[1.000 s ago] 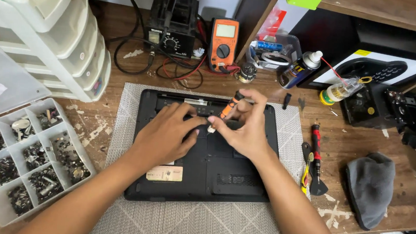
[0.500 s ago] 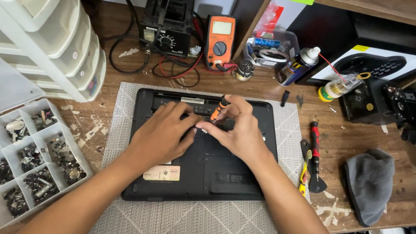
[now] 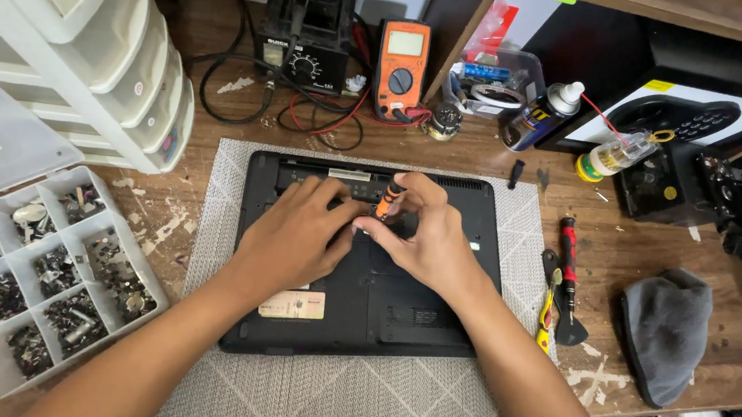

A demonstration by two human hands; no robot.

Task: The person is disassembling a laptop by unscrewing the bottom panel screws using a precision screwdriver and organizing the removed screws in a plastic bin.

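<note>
Small orange-and-black screwdriver sits near upright, tip down on the underside of the black laptop, close to the rear edge just below the battery bay. Right hand has it: fingers pinched narrow around the shaft, thumb and forefinger up at the handle. Left hand lies flat on the laptop base just beside it, fingers curled in toward the screwdriver tip, touching or nearly touching the right-hand fingers; can't tell whether it grips anything.

Laptop is upside down, lying on a grey woven mat on the wooden table. Pale label on the base near the front-left.

Left of the mat: clear compartment box full of dark screws and small metal parts, lid open. Behind it, a stack of white plastic drawers.

Rear of table: black soldering station with tangled black and red leads, orange multimeter just beside it, clear tub of odds and ends, spray can with red straw, small clear bottle with yellow cap.

Right of the mat: red-and-black screwdriver, yellow-handled tool next to it, both apart from the laptop. Further right, a grey folded cloth near the table edge. Loose black bit lies just off the mat's rear-right corner.
</note>
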